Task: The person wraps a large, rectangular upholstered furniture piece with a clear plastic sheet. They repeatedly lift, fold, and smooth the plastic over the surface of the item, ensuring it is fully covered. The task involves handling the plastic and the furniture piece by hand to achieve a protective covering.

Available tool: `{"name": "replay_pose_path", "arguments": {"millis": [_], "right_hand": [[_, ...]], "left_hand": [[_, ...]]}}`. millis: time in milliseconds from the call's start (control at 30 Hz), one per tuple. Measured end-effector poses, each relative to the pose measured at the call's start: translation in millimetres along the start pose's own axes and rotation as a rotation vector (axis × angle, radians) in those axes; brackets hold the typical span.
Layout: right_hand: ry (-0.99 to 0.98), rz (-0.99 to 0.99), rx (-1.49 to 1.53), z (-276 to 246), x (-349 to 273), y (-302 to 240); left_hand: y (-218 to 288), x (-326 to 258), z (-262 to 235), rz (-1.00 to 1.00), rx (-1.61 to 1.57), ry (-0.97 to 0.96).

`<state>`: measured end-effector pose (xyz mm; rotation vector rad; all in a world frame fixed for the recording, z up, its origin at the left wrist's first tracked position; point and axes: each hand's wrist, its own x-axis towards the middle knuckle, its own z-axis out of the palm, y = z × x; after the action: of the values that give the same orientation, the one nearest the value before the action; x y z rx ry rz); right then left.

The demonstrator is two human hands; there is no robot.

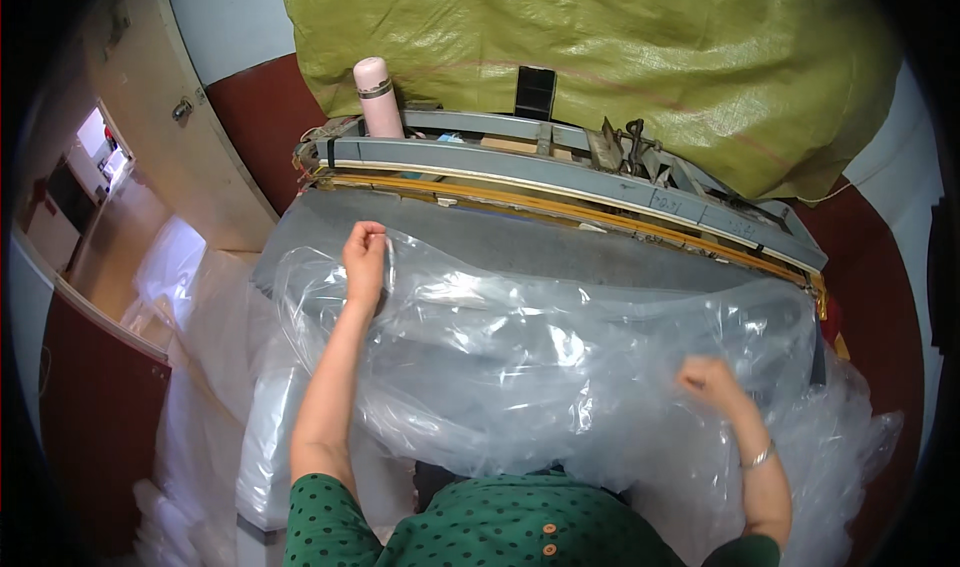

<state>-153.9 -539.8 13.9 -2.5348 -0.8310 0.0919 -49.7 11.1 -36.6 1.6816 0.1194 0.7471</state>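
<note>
Film of clear, glossy plastic [520, 337] is pinched by the bare left hand [364, 255], likely for spreading — curled right hand [710, 379], grip unclear.

Head view: head-worn fisheye, upright, facing down and forward
Shirt [480, 527]: nearest, lower edge
Film [480, 352]: seen from above, near
Sack [600, 37]: farther, top

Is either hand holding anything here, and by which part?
The left hand pinches the plastic by its far edge, toward the left. The right hand is blurred over it; whether it grips any cannot be told.
</note>
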Motion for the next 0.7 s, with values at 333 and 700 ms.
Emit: {"name": "replay_pose_path", "arguments": {"millis": [333, 700], "right_hand": [[-0.067, 0.051, -0.45, -70.5, 31.7, -81.8], [-0.457, -0.95, 1.568, -54.3, 127.8, -307.0]], "left_hand": [[48.3, -2.9, 40.3, 0.112, -0.079, -0.074], [-3.5, 0.8, 31.2, -0.051, -0.147, -0.126]]}}
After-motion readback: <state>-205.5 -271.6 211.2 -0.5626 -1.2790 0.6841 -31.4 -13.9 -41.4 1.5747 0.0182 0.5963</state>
